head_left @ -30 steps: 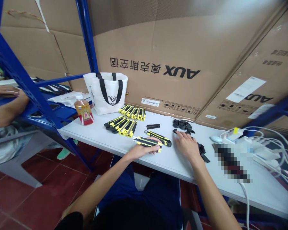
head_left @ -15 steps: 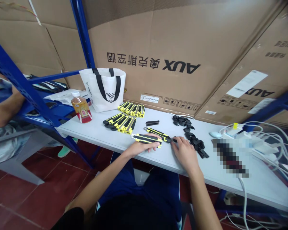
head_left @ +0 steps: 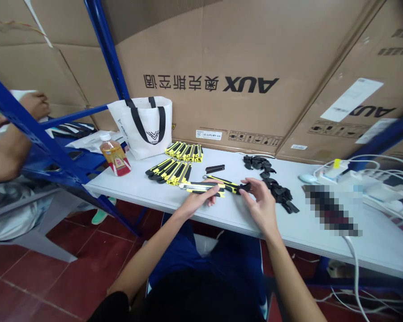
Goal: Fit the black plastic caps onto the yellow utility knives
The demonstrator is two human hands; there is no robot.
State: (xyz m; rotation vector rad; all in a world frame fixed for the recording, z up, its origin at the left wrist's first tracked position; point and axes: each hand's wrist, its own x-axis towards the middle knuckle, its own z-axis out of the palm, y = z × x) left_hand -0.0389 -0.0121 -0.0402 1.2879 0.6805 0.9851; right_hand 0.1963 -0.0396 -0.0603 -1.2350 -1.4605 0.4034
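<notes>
My left hand (head_left: 199, 201) is closed around a yellow-and-black utility knife (head_left: 196, 188), its metal end pointing left. Between the thumb and fingertips of my right hand (head_left: 262, 206) is a small black plastic piece (head_left: 244, 188), partly covered by the fingers. Just behind the held knife, a second utility knife (head_left: 227, 182) lies on the table, its right end close to the black piece. Several more utility knives (head_left: 174, 171) lie in two rows to the left. A loose pile of black plastic pieces (head_left: 278, 191) spreads to the right of my right hand.
On the white table (head_left: 154, 197) stand a drink bottle (head_left: 115, 155) and a white tote bag (head_left: 147, 134). A dark strip (head_left: 215, 168) lies behind the knives. White cables and plugs (head_left: 359, 183) crowd the right end. Large cartons (head_left: 201, 53) rise behind. Another person's arm (head_left: 10, 147) shows left.
My right hand has lifted slightly off the tabletop, now pinching the black piece. My left hand still holds the knife, shifted slightly left. The camera view has turned a little.
</notes>
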